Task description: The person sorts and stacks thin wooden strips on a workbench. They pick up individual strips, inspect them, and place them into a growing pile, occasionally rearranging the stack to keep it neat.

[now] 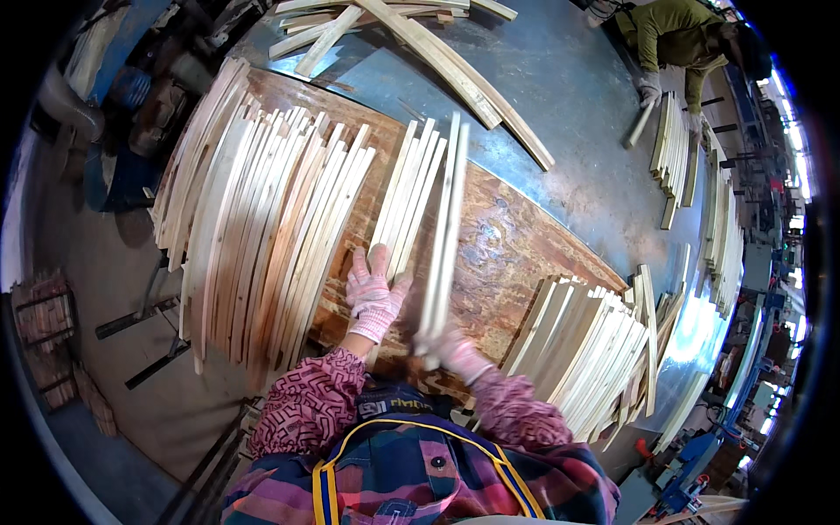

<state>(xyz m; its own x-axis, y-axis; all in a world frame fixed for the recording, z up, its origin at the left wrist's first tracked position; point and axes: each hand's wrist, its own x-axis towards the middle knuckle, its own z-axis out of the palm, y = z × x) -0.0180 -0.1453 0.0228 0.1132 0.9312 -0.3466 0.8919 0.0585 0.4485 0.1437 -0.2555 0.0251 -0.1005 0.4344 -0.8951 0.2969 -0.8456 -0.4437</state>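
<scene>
Many curved slats cover the workbench.

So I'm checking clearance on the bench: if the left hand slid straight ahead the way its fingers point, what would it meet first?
The left hand lies flat with fingers pointing up the bench, already touching the small bundle of pale wooden slats. Going straight on, it would push along those slats first; depth is hard to judge.

I see a brown board on the metal table. Left on the board lies a slat stack, right another stack; loose slats lie behind it.
</scene>
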